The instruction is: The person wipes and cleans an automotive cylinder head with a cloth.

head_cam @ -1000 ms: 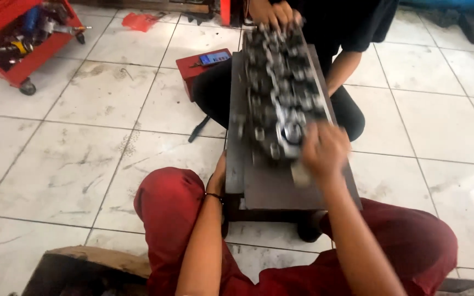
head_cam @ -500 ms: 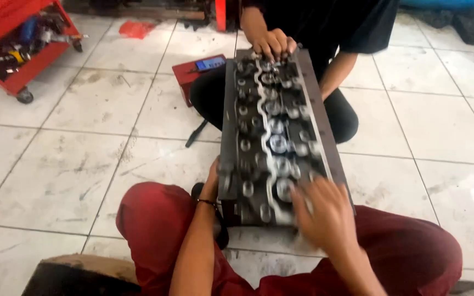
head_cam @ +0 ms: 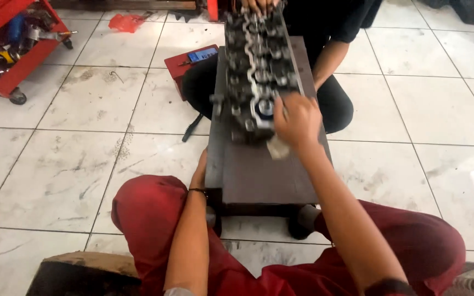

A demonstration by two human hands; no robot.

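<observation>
Cylinder head (head_cam: 259, 66) lying lengthwise on a dark low bench (head_cam: 259, 175) set on the tiled floor (head_cam: 72, 142). The right hand (head_cam: 297, 121) presses a pale rag (head_cam: 277, 148) against the near end of the head, fingers curled around the cloth — wiping appears to be the step in hand. The left hand (head_cam: 199, 172) rests on the bench's left edge; whether its fingers are closed cannot be told. A co-worker's hands (head_cam: 259, 5) rest on the far end. Further wiping calls for a steady bench and a firm grip on the rag — the ports are uneven. A red tool cart (head_cam: 12, 49) stands well apart.
</observation>
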